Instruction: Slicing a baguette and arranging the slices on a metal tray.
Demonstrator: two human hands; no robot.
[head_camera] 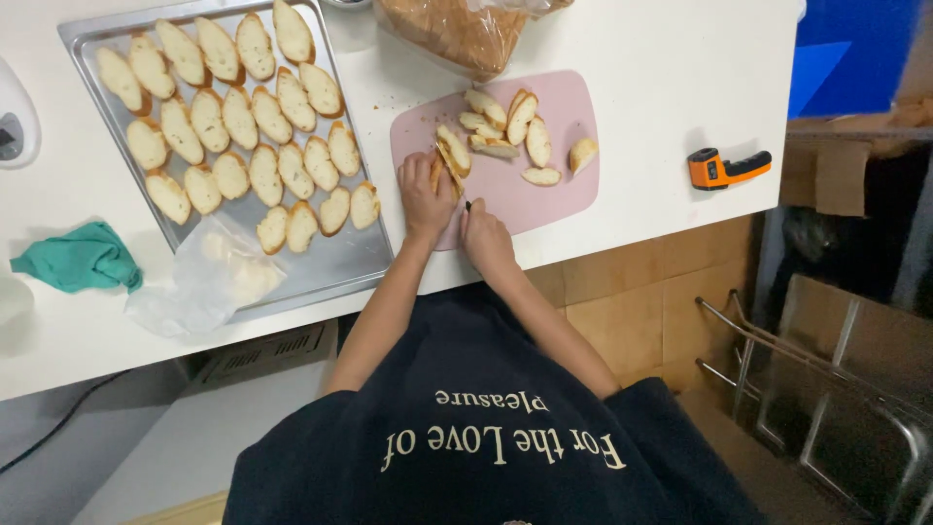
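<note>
Clear plastic bread bag (457,29) at counter's (680,78) far edge, brown loaf inside. Crumpled clear plastic bag (209,277) lying over baking tray's (330,267) near corner.

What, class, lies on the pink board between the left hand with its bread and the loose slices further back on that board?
Nothing visible does. The left hand steadies the bread at the near edge of the pink cutting board, with the right hand just beside it. Between the bread and the cut slices only bare board shows.

both forearms extended forward, bare; left hand (426,194) curled, fingers bent down; right hand (485,236) fisted in grip.
</note>
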